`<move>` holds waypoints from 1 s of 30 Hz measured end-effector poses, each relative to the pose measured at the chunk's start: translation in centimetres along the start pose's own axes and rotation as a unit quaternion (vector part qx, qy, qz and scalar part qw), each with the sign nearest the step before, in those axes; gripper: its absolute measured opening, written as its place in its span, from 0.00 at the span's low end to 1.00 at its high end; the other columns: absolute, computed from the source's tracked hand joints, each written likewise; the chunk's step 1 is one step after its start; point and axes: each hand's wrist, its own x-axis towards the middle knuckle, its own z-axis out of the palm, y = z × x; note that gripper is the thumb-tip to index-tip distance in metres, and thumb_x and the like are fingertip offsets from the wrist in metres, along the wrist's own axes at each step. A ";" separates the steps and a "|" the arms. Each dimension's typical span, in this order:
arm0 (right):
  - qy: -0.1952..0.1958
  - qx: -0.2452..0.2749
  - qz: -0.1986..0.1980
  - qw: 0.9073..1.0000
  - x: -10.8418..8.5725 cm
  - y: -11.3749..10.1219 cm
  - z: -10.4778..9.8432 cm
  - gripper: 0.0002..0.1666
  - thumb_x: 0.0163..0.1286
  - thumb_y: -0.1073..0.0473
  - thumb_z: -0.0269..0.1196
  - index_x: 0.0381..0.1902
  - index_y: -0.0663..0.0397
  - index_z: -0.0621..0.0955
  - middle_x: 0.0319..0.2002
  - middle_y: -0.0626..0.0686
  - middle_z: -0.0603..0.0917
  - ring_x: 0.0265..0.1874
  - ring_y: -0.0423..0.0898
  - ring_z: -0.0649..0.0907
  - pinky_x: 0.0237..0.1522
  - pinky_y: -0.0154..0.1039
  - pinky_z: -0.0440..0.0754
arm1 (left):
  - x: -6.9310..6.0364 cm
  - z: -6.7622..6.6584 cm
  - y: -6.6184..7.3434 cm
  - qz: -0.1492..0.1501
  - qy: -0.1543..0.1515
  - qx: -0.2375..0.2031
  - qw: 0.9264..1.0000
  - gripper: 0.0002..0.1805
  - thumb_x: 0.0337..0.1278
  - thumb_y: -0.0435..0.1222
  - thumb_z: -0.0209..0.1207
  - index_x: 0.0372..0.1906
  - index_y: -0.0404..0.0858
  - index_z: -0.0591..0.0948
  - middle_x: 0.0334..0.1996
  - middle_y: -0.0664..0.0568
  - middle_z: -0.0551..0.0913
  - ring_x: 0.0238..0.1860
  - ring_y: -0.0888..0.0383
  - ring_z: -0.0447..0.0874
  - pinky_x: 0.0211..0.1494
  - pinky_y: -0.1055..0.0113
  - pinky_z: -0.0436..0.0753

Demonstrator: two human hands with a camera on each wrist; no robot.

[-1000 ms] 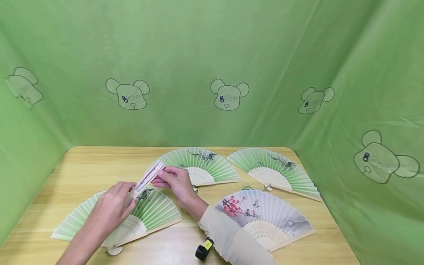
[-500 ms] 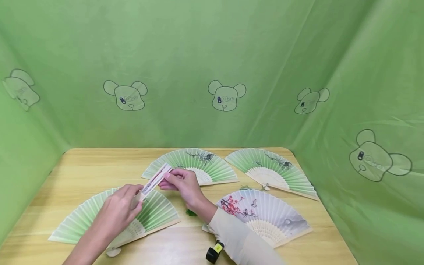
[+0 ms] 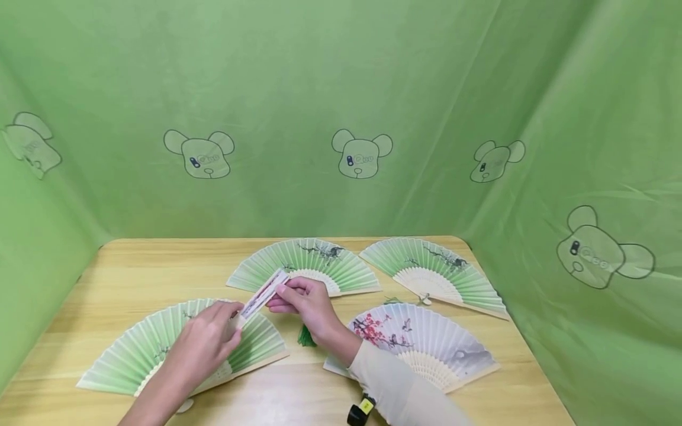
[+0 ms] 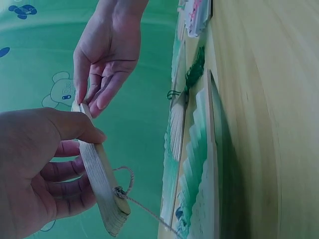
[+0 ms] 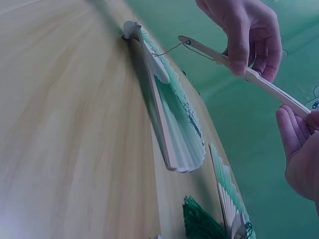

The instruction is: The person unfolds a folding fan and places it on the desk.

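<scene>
Both hands hold a folded hand fan slantwise above the open green fan at the table's front left. My left hand pinches it near its lower, pivot end. Higher up, my right hand pinches the other end between thumb and fingers. In the left wrist view, the stacked ribs point toward the camera, and a thin cord loops from the pivot. The right wrist view shows the folded fan edge-on, its cord trailing off to the left.
Two more open green fans lie at the back, the other green fan further right. A grey fan with red blossoms lies front right. A green tassel hangs below the right hand. Green cloth walls surround the wooden table.
Both hands have moved together to the right and slightly down in the head view, the folded fan with them. More of the green tassel shows. The grip looks the same.
</scene>
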 end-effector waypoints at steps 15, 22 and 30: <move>0.017 0.011 -0.012 1.000 -1.5 -0.6 -1.9 0.11 0.73 0.64 0.65 0.44 0.71 0.80 0.33 0.56 0.92 0.33 0.45 0.93 0.46 0.42 0.94 | 1.0 1.1 1.5 0.033 0.020 -0.013 0.999 0.25 0.40 0.29 0.77 0.49 0.33 0.85 0.39 0.43 0.90 0.35 0.53 0.88 0.35 0.63 0.93; 0.025 0.009 -0.014 1.000 -2.4 -1.3 -3.0 0.11 0.74 0.64 0.65 0.45 0.69 0.80 0.34 0.53 0.92 0.34 0.45 0.93 0.48 0.41 0.94 | 1.7 1.4 2.6 0.034 0.014 -0.025 0.999 0.25 0.40 0.29 0.77 0.50 0.32 0.86 0.39 0.44 0.90 0.34 0.54 0.88 0.34 0.67 0.92; 0.039 -0.001 -0.018 0.999 -3.1 -1.9 -3.8 0.10 0.74 0.65 0.63 0.45 0.70 0.80 0.33 0.53 0.92 0.34 0.45 0.93 0.49 0.41 0.94 | 2.1 1.7 3.3 0.034 0.003 -0.032 0.999 0.25 0.42 0.30 0.77 0.51 0.33 0.85 0.40 0.45 0.90 0.35 0.55 0.88 0.36 0.68 0.92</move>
